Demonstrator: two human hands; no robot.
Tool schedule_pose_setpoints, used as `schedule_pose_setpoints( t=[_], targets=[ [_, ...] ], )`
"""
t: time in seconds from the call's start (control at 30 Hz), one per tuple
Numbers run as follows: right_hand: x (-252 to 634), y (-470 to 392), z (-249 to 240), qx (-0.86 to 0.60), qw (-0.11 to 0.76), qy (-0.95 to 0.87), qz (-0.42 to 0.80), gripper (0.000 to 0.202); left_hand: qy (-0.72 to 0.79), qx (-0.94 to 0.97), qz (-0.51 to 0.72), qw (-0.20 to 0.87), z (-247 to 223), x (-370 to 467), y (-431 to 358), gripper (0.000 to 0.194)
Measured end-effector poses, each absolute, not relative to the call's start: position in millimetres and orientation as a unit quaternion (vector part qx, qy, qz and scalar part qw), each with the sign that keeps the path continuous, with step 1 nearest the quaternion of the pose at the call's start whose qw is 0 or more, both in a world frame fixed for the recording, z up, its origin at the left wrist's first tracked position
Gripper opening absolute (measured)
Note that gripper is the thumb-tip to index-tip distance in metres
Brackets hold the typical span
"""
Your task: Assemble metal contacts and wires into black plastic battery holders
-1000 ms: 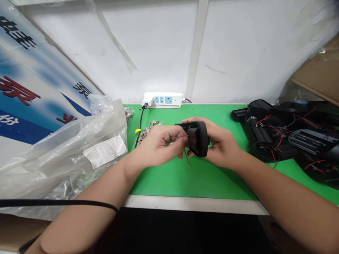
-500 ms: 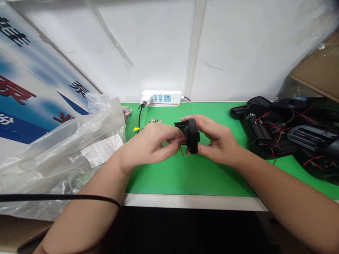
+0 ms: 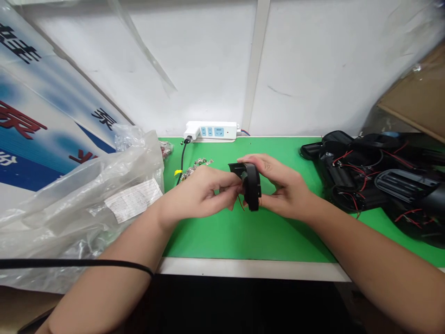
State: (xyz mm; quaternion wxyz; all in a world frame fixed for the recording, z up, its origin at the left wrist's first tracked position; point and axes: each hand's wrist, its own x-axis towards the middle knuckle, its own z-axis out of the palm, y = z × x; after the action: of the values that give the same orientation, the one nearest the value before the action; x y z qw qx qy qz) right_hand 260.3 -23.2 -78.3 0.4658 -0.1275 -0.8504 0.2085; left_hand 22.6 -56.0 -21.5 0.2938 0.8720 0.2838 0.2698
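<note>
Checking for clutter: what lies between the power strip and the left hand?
The head view shows small metal pieces on the green mat between the power strip and left hand; a black cord with a yellow tag runs to their left.

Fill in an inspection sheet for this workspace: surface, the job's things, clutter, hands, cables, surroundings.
Surface: green tabletop with a pale front edge.
Job's things: black part, held above the tabletop; thin wire hanging beside it.
Clutter: small metal parts; plastic bag and paper slip at left; black housings with red wires, heaped at right.
Hands: left hand fingertips at the black part, their grip hidden; right hand grips its other side.
Cables: black cable plugged into white power strip; second cable crosses the left forearm.
Surroundings: pale wall behind; printed panel left; cardboard right.
</note>
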Motion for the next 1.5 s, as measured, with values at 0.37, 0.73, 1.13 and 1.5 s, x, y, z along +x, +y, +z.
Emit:
schedule_pose_setpoints(
  t=[0.37,0.73,1.13,1.5],
  targets=[
    [265.5,-19.8,-75.5,-0.122,0.432,-0.874,0.185,0.081,0.305,0.858,0.236,0.34,-25.1,18.1,-50.6,0.025],
    [251.7,-33.4,-79.1,-0.127,0.462,-0.822,0.306,0.074,0.429,0.695,0.227,0.531,-15.9,20.4,-47.6,0.025],
    [255.1,-20.4,-85.7,-0.203,0.505,-0.763,0.347,0.057,0.48,0.719,0.325,0.384,-25.1,4.6,-25.0,0.029],
    [255.7,-18.2,-86.1,-0.236,0.43,-0.793,0.36,0.069,0.443,0.853,0.097,0.258,-59.2,10.2,-14.0,0.017]
  ],
)
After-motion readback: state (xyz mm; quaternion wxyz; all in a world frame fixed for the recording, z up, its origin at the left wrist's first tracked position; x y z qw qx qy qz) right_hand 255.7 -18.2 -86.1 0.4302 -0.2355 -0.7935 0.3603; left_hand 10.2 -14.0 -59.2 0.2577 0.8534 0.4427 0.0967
